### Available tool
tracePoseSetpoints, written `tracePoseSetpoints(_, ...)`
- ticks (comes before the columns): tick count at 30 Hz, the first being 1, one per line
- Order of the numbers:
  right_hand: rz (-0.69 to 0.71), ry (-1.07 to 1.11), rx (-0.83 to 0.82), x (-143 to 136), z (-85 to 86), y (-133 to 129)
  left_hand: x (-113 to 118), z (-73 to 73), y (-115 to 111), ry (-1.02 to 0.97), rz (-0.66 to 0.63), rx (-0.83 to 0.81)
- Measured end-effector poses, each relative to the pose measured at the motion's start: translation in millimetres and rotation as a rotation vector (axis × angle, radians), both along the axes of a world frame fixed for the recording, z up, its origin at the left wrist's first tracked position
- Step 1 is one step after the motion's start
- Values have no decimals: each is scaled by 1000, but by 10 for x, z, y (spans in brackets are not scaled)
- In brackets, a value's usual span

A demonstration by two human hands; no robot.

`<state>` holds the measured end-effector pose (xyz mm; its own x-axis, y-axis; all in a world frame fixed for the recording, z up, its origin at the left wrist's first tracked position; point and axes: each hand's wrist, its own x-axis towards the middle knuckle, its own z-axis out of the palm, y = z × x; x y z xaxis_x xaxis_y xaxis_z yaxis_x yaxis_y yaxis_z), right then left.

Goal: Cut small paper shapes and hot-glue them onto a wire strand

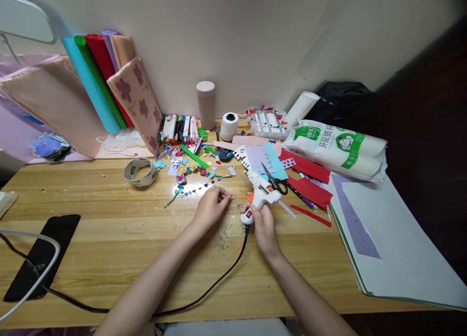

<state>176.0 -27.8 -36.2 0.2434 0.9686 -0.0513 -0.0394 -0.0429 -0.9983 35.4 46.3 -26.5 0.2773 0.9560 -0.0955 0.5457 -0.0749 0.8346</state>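
A white hot glue gun (258,197) with an orange trigger and a red switch sits in my right hand (265,225), its fingers wrapped round the handle. A clear glue stick (287,208) sticks out of its rear, and a black cord runs down from the handle. My left hand (213,205) is closed in a pinch just left of the gun, over the table; whatever its fingertips hold is too small to name. Beyond that hand lie cut paper scraps and a green stem (172,199) with small paper pieces. Black-handled scissors (276,181) rest right behind the glue gun.
A tape roll (140,172) stands at left, near a black phone (43,255) crossed by cables. Behind are markers (178,128), a thread spool (229,127) and a tumbler (206,104). Packaged paper cups (335,148), red strips and paper sheets (404,243) lie at right.
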Motion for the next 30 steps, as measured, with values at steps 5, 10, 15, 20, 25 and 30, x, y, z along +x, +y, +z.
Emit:
tracePoseSetpoints(5, -32, 28, -61, -61, 4, 30, -176, 12, -33, -175, 43, -161)
tracePoseSetpoints(10, -65, 53, -57, -161, 42, 78, -202, 110, -175, -362, -10, -315)
tracePoseSetpoints(15, -28, 54, -75, -167, 49, 87, -151, 164, -272, -393, -34, -350)
tracePoseSetpoints(20, -53, 31, -110, -159, 52, 97, -161, 147, -292, -369, -16, -316)
tracePoseSetpoints(25, -18, 31, -101, -156, 81, 103, -165, 141, -294, -332, -15, -280)
tracePoseSetpoints(30, 3, -32, -82, -134, 56, 98, -166, 165, -291, -293, -37, -228)
